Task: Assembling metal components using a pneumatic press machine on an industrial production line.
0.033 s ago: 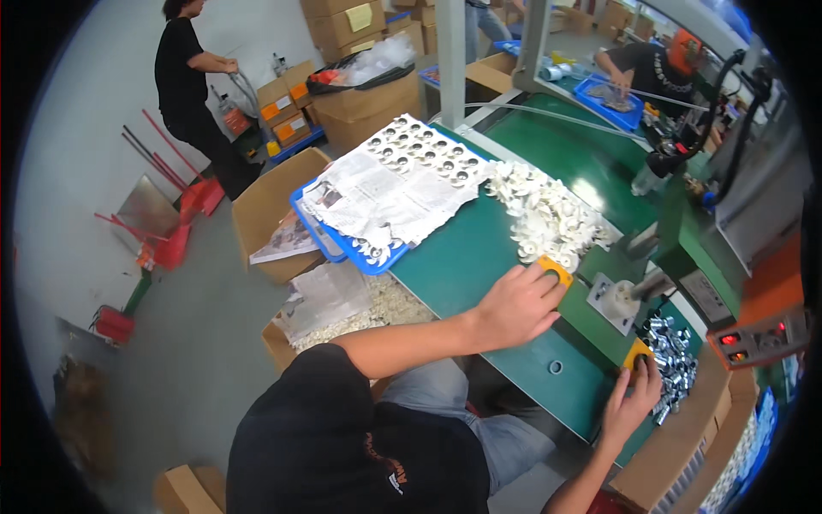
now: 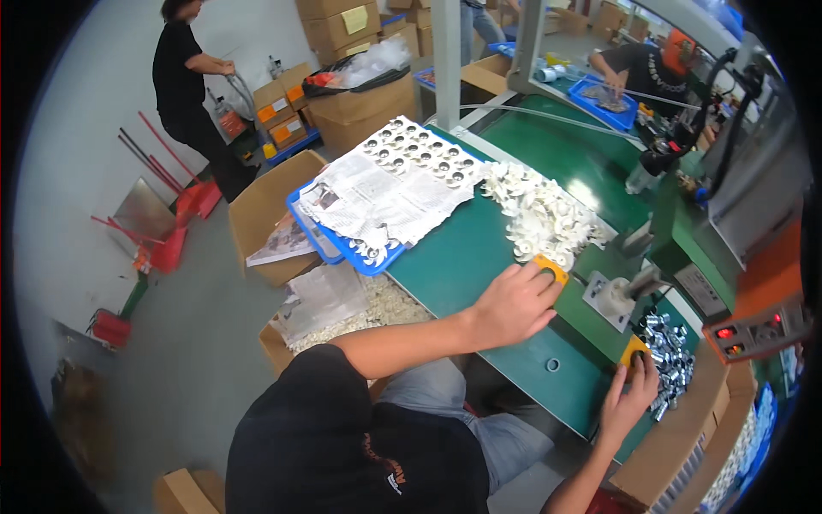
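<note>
- Your left hand (image 2: 514, 301) is lying flat, fingers loosely spread, on the green workbench (image 2: 462, 257); its fingertips are pressing on a yellow button box (image 2: 552, 269) and gripping nothing.
- Your right hand (image 2: 629, 396) is resting at the near right edge of the bench, fingers curled over a second yellow button box (image 2: 634, 349); you are touching it, not lifting it.
- Between the two boxes, a small grey press fixture (image 2: 618, 295) is standing on the bench, just right of your left hand.
- A heap of white plastic parts (image 2: 541, 214) is lying just beyond your left hand, touching the far side of the left button box.
- A pile of small shiny metal parts (image 2: 670, 358) is sitting just right of your right hand.
- Farther left, a blue tray (image 2: 360, 254) covered with newspaper (image 2: 385, 199) is overhanging the bench edge; a white tray of round parts (image 2: 419, 150) is lying beyond it.
- Far left, a person in black (image 2: 184, 81) is standing by cardboard boxes (image 2: 364, 111).
</note>
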`<state>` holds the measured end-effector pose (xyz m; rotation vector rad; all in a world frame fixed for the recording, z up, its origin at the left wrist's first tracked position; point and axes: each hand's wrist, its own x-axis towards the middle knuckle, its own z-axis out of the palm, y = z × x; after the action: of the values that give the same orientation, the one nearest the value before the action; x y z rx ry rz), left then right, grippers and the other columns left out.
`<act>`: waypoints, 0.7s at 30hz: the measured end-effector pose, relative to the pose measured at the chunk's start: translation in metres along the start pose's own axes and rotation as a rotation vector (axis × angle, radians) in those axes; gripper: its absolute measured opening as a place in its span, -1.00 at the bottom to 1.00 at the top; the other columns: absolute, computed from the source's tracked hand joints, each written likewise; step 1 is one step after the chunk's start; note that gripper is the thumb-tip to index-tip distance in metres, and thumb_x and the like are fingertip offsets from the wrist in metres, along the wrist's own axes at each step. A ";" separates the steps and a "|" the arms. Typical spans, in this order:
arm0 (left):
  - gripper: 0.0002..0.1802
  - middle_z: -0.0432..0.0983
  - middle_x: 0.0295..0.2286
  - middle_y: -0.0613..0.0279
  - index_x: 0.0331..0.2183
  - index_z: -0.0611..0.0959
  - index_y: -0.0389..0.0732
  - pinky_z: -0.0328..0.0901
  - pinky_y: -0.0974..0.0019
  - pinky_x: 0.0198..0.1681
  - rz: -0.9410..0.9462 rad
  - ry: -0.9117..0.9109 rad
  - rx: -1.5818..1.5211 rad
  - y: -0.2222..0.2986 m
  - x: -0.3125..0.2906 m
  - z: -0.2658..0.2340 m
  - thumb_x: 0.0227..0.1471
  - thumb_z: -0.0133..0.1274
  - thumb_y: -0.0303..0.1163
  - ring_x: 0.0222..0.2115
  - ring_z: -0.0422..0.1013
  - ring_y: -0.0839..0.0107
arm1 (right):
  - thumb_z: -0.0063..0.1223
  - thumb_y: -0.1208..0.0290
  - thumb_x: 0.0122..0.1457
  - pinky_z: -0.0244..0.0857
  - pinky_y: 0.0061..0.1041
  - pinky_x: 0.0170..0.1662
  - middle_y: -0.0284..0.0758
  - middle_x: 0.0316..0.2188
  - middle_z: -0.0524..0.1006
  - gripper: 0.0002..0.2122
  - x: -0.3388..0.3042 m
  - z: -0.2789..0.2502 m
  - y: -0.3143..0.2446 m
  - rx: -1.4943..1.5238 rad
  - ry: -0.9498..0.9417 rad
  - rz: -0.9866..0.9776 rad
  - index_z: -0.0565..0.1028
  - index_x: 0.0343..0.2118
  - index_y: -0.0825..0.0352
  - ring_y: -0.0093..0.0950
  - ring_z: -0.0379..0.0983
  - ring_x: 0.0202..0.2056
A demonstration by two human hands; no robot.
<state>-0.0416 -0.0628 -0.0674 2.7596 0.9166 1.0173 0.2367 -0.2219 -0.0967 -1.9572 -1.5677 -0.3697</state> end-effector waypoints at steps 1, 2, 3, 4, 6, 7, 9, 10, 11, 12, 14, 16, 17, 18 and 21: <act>-0.51 0.53 -0.18 0.21 -0.05 0.62 -0.23 0.29 0.19 -0.15 0.007 0.001 -0.007 0.002 0.001 -0.002 -0.03 0.29 -0.26 -0.16 0.40 0.23 | 0.17 0.46 0.24 0.18 -0.16 0.21 -0.03 0.15 0.48 -0.67 -0.001 -0.001 0.000 -0.001 0.012 -0.014 0.53 0.02 0.51 -0.07 0.38 0.14; -0.56 0.54 -0.21 0.21 -0.10 0.63 -0.23 0.29 0.17 -0.16 0.003 -0.010 -0.007 0.004 0.003 -0.004 -0.02 0.28 -0.25 -0.17 0.40 0.21 | 0.18 0.46 0.24 0.18 -0.16 0.21 -0.03 0.15 0.48 -0.67 -0.001 -0.001 0.001 -0.003 0.021 -0.026 0.53 0.02 0.50 -0.06 0.39 0.13; -0.58 0.54 -0.22 0.20 -0.13 0.64 -0.23 0.29 0.17 -0.17 0.009 -0.015 0.005 0.005 0.005 -0.005 -0.02 0.28 -0.25 -0.18 0.40 0.21 | 0.19 0.45 0.23 0.19 -0.15 0.21 -0.03 0.14 0.49 -0.67 0.000 -0.004 0.000 0.007 0.017 -0.025 0.54 0.01 0.50 -0.06 0.40 0.12; -0.60 0.55 -0.23 0.20 -0.15 0.64 -0.22 0.29 0.16 -0.17 0.015 -0.021 0.014 0.004 0.006 -0.005 -0.02 0.28 -0.24 -0.19 0.41 0.20 | 0.19 0.45 0.22 0.22 -0.14 0.19 -0.02 0.11 0.51 -0.69 0.003 -0.002 0.000 0.030 0.032 -0.025 0.55 -0.02 0.50 -0.05 0.42 0.09; -0.64 0.58 -0.31 0.14 -0.23 0.65 -0.23 0.35 0.10 -0.18 0.063 0.026 0.005 0.009 0.015 0.003 -0.05 0.28 -0.22 -0.24 0.45 0.13 | 0.22 0.42 0.20 0.30 -0.15 0.13 0.00 0.02 0.56 -0.73 0.002 -0.016 0.002 0.015 0.071 0.014 0.61 -0.11 0.50 -0.03 0.47 0.03; -0.66 0.58 -0.34 0.12 -0.26 0.66 -0.23 0.37 0.08 -0.19 0.061 0.014 0.008 0.007 0.018 0.001 -0.05 0.28 -0.21 -0.26 0.47 0.10 | 0.22 0.42 0.19 0.34 -0.15 0.09 -0.01 -0.02 0.58 -0.74 0.009 -0.011 0.003 0.037 0.106 -0.013 0.62 -0.14 0.50 -0.04 0.50 -0.01; -0.72 0.60 -0.39 0.08 -0.36 0.66 -0.25 0.40 0.03 -0.20 0.029 0.021 0.047 0.000 0.019 0.000 -0.05 0.27 -0.24 -0.30 0.48 0.05 | 0.25 0.40 0.16 0.37 -0.16 0.07 -0.01 -0.03 0.59 -0.72 0.016 -0.003 -0.001 0.064 0.122 -0.036 0.62 -0.14 0.49 -0.05 0.52 -0.04; -0.72 0.61 -0.37 0.08 -0.34 0.67 -0.26 0.40 0.04 -0.18 0.018 -0.006 0.038 -0.001 0.019 -0.002 -0.04 0.27 -0.26 -0.30 0.47 0.05 | 0.26 0.38 0.16 0.37 -0.16 0.07 -0.02 -0.03 0.59 -0.71 0.018 -0.002 -0.002 0.076 0.129 -0.057 0.62 -0.14 0.48 -0.06 0.52 -0.04; -0.72 0.61 -0.34 0.08 -0.30 0.67 -0.28 0.40 0.06 -0.14 0.020 0.006 0.038 0.000 0.017 -0.005 -0.02 0.25 -0.29 -0.27 0.47 0.05 | 0.26 0.35 0.17 0.32 -0.15 0.11 -0.06 0.02 0.57 -0.69 0.016 0.004 0.000 0.059 0.125 -0.057 0.60 -0.10 0.46 -0.09 0.49 0.01; -0.72 0.61 -0.32 0.08 -0.28 0.66 -0.29 0.39 0.07 -0.14 0.030 0.032 0.030 0.000 0.015 -0.004 -0.02 0.24 -0.30 -0.26 0.46 0.05 | 0.24 0.32 0.18 0.27 -0.15 0.15 -0.11 0.08 0.54 -0.66 0.014 0.006 0.001 0.052 0.099 -0.029 0.59 -0.06 0.44 -0.12 0.46 0.06; -0.70 0.61 -0.24 0.09 -0.23 0.65 -0.30 0.39 0.10 -0.11 0.034 0.063 0.008 0.002 0.011 0.000 -0.02 0.25 -0.35 -0.22 0.45 0.06 | 0.23 0.31 0.19 0.24 -0.15 0.15 -0.14 0.10 0.52 -0.66 0.010 0.003 0.001 0.047 0.083 -0.001 0.59 -0.04 0.40 -0.16 0.43 0.10; -0.68 0.62 -0.24 0.10 -0.22 0.67 -0.30 0.39 0.09 -0.11 0.033 0.048 0.005 0.009 0.010 0.000 -0.03 0.25 -0.33 -0.20 0.46 0.08 | 0.24 0.32 0.18 0.25 -0.15 0.13 -0.15 0.10 0.52 -0.67 0.008 0.000 0.005 0.044 0.071 0.007 0.59 -0.04 0.38 -0.17 0.43 0.10; -0.66 0.63 -0.23 0.10 -0.21 0.68 -0.30 0.40 0.08 -0.11 0.016 0.026 0.013 0.011 0.010 0.000 -0.03 0.26 -0.30 -0.18 0.47 0.10 | 0.24 0.32 0.17 0.25 -0.15 0.13 -0.15 0.09 0.52 -0.67 0.006 -0.002 0.006 0.048 0.066 0.011 0.59 -0.04 0.38 -0.17 0.43 0.10; -0.66 0.63 -0.21 0.11 -0.21 0.68 -0.30 0.40 0.09 -0.11 0.007 0.014 0.023 0.011 0.006 0.000 -0.03 0.26 -0.31 -0.18 0.47 0.10 | 0.24 0.33 0.17 0.25 -0.15 0.13 -0.15 0.09 0.53 -0.67 0.003 -0.003 0.004 0.059 0.056 0.012 0.59 -0.04 0.38 -0.17 0.43 0.10; -0.67 0.60 -0.26 0.07 -0.21 0.66 -0.30 0.38 0.09 -0.14 0.031 0.093 -0.025 0.008 0.008 0.001 -0.05 0.29 -0.38 -0.23 0.45 0.06 | 0.25 0.33 0.16 0.24 -0.15 0.14 -0.13 0.08 0.53 -0.67 0.004 -0.009 0.003 0.047 0.046 -0.007 0.59 -0.05 0.40 -0.17 0.43 0.09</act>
<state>-0.0318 -0.0651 -0.0612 2.7347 0.8690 1.1632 0.2416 -0.2247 -0.0886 -1.8953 -1.5404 -0.3747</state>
